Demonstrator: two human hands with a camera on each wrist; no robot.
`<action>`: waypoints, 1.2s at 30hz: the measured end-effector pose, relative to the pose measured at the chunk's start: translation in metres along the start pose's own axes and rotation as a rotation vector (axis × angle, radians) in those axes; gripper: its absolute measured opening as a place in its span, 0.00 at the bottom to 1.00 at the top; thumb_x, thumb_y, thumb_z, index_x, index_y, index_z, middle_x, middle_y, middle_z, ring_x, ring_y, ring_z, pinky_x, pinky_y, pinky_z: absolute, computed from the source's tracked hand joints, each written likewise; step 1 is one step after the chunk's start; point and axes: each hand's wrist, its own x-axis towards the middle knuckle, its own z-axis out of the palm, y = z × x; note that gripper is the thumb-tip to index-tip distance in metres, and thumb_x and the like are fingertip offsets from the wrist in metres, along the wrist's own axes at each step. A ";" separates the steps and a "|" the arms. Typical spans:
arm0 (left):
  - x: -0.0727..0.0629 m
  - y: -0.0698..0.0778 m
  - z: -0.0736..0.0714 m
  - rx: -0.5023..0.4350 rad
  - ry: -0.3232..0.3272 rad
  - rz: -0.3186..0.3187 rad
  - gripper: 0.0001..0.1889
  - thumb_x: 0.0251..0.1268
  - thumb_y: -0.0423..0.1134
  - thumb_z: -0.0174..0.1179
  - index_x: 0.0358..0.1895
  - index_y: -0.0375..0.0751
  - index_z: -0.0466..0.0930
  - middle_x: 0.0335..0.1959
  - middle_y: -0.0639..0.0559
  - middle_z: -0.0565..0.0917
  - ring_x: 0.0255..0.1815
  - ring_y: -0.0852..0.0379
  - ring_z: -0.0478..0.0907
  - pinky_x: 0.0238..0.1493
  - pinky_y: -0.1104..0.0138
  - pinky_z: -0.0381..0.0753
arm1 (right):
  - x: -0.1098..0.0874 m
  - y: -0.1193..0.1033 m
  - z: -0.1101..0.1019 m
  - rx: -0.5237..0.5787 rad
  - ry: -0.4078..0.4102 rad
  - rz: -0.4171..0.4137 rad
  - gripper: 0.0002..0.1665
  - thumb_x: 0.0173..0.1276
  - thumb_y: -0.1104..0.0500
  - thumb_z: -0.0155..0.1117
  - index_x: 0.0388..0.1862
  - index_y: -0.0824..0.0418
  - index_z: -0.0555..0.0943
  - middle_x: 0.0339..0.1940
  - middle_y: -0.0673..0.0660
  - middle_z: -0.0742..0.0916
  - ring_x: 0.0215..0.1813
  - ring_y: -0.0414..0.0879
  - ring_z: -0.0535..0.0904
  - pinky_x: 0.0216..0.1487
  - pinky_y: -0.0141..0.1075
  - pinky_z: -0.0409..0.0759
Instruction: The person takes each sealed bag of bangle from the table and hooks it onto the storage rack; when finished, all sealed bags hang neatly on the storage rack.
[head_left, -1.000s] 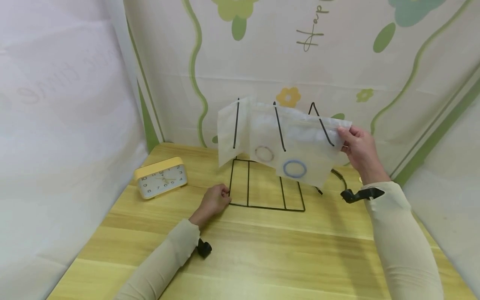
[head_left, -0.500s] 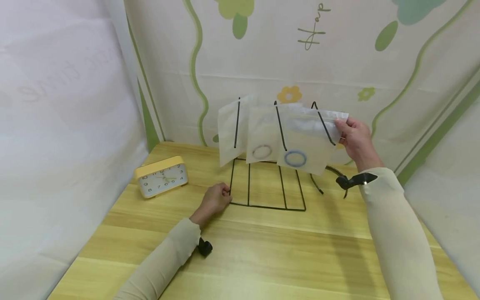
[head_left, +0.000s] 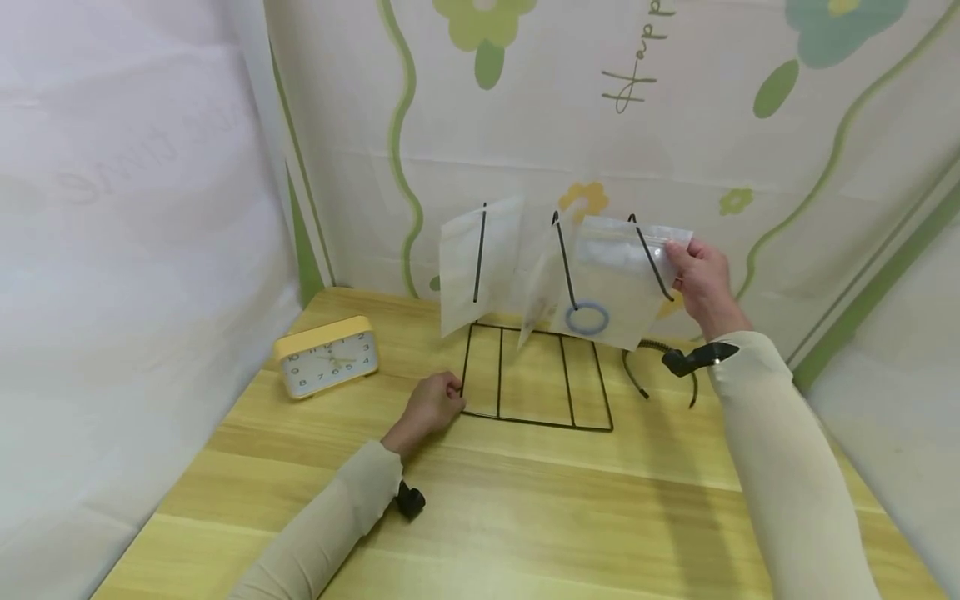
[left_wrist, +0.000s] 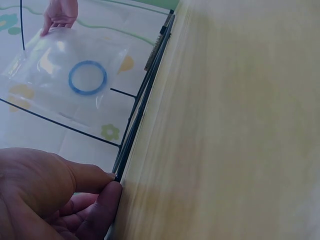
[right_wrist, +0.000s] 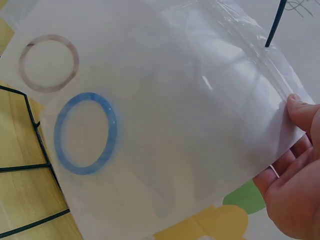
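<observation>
In the head view my right hand (head_left: 703,279) pinches the upper right corner of a clear zip bag (head_left: 622,275). A blue bangle (head_left: 587,318) lies low inside it. The bag is beside the rack's right prong; I cannot tell whether it hangs on it. My left hand (head_left: 431,404) pinches the front left corner of the black wire rack (head_left: 536,422), as the left wrist view shows. Two more bags hang at the rack's other prongs: a left bag (head_left: 480,267) and a middle bag (head_left: 540,287) turned nearly edge-on. The right wrist view shows a pale brownish bangle (right_wrist: 48,63) in a bag behind.
On the table's left stands a yellow alarm clock (head_left: 327,358). A dark curved band (head_left: 636,379) lies right of the rack. Behind is a printed curtain (head_left: 480,125), with white cloth at both sides. The wooden table (head_left: 555,517) extends in front of the rack.
My right hand has moved left, and the bag with the blue bangle has risen with it. The middle bag has swung to nearly edge-on. My left hand stays at the rack's corner.
</observation>
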 end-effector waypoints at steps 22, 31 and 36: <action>0.002 0.006 0.008 -0.008 -0.009 0.009 0.15 0.63 0.33 0.64 0.52 0.32 0.79 0.32 0.52 0.81 0.30 0.59 0.76 0.36 0.66 0.79 | -0.001 -0.002 -0.010 -0.175 0.087 -0.038 0.11 0.67 0.48 0.66 0.31 0.51 0.77 0.32 0.43 0.79 0.39 0.38 0.72 0.38 0.31 0.72; 0.009 0.008 0.008 -0.038 -0.003 0.011 0.14 0.62 0.34 0.65 0.50 0.33 0.80 0.32 0.52 0.81 0.31 0.58 0.76 0.35 0.66 0.78 | -0.042 0.018 -0.033 -0.187 0.264 -0.052 0.29 0.69 0.47 0.64 0.64 0.55 0.71 0.56 0.46 0.76 0.58 0.39 0.70 0.60 0.32 0.72; 0.012 -0.001 0.001 -0.130 -0.034 0.007 0.13 0.66 0.36 0.62 0.50 0.33 0.80 0.35 0.50 0.83 0.32 0.58 0.80 0.35 0.65 0.81 | -0.083 0.062 -0.037 -0.125 0.362 -0.018 0.21 0.70 0.49 0.63 0.59 0.54 0.75 0.51 0.46 0.80 0.56 0.39 0.72 0.50 0.25 0.75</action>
